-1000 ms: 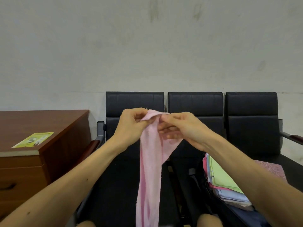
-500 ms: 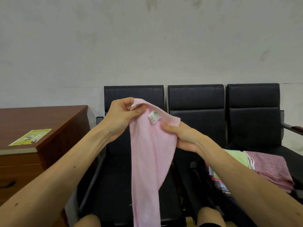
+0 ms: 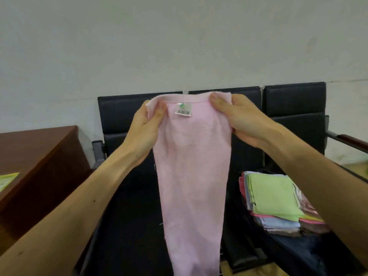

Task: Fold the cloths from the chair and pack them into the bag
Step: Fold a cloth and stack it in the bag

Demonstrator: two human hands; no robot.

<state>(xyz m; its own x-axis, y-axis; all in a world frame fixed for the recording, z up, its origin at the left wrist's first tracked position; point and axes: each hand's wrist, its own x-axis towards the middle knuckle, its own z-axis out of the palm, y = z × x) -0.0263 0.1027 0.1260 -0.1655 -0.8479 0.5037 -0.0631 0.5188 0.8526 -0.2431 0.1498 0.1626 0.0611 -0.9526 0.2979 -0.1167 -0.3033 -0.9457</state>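
Observation:
A pink cloth (image 3: 191, 176) hangs in front of me, spread flat, with a small barcode label near its top edge. My left hand (image 3: 147, 126) pinches its top left corner and my right hand (image 3: 239, 118) pinches its top right corner. The cloth's lower end runs out of view at the bottom. A stack of folded cloths (image 3: 276, 202), light green on top, lies at the right on a dark bag (image 3: 298, 250) on the black chair seat.
A row of black chairs (image 3: 123, 108) stands against the pale wall. A brown wooden desk (image 3: 39, 156) with a yellow-green sheet (image 3: 6, 180) is at the left. A chair armrest (image 3: 350, 140) juts out at the right.
My hands have moved apart along the cloth's top edge, spreading it from a bunched strip into a flat sheet. The view has shifted, bringing the folded stack closer.

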